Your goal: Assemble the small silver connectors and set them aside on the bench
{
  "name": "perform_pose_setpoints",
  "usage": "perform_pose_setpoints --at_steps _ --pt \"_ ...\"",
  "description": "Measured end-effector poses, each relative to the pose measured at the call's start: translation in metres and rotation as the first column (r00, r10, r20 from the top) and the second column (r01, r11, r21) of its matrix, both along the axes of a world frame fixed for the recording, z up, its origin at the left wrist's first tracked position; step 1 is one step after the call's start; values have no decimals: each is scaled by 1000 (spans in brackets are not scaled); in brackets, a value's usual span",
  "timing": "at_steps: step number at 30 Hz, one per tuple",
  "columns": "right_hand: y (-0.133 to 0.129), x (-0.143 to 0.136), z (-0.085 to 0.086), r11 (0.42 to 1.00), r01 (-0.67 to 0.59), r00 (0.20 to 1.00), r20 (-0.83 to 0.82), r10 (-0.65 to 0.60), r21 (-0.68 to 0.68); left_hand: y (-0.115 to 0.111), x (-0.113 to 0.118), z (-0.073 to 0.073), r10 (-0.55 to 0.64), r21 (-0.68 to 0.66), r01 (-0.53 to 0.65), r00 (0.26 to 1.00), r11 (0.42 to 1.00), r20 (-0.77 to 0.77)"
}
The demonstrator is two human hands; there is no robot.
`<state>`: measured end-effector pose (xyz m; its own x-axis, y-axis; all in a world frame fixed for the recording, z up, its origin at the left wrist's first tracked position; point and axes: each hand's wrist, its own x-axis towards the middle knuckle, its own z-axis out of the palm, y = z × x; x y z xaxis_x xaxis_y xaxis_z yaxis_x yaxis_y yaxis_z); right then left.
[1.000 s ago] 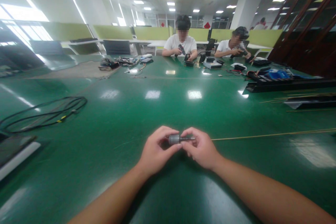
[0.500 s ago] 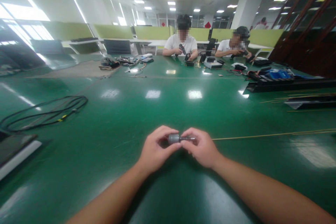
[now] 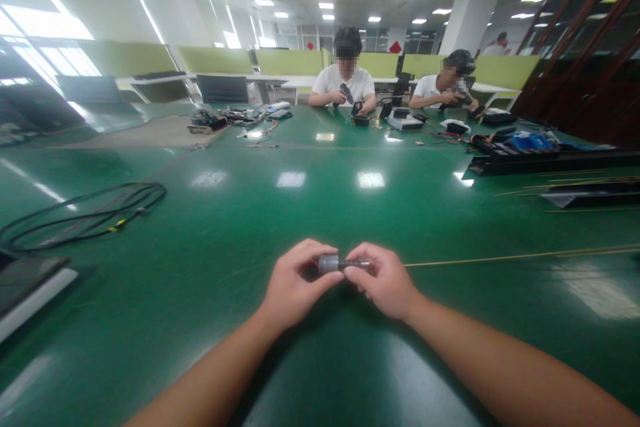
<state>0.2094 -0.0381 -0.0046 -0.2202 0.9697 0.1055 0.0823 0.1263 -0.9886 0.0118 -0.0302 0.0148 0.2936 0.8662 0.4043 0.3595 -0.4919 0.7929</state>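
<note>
A small metal part point(image 3: 329, 263) with a grey cylindrical body and a thin dark shaft lies level between my hands, just above the green table point(image 3: 320, 213). My left hand point(image 3: 295, 283) grips the cylinder between thumb and fingers. The shaft points right, and the thumb and fingertips of my right hand point(image 3: 385, 280) pinch it near the cylinder. A pale tip of the shaft shows between those fingers. The fingertips of both hands are close together at the middle of the part.
A thin yellow rod point(image 3: 480, 261) runs right from beside my right hand. Coiled black cable point(image 3: 145, 208) lies left, above a dark flat device point(image 3: 35, 287). Black channels point(image 3: 550, 163) lie at the right. Two people point(image 3: 345, 83) work across the table among tools.
The grey cylinder and my left hand have shifted very slightly left. Both hands keep their hold on the part.
</note>
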Motion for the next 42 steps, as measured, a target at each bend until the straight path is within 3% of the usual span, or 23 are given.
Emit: perform_pose_setpoints --at_steps 15,27,42 --pt "-1 1 -2 1000 -5 999 -53 6 27 1 -2 -1 32 42 -32 999 999 1" --pt "-2 0 -3 999 41 999 32 -42 31 2 -2 -1 49 51 -49 999 997 9" --pt "-1 1 -4 999 41 999 -10 -40 16 2 -5 -2 61 76 -64 997 995 47"
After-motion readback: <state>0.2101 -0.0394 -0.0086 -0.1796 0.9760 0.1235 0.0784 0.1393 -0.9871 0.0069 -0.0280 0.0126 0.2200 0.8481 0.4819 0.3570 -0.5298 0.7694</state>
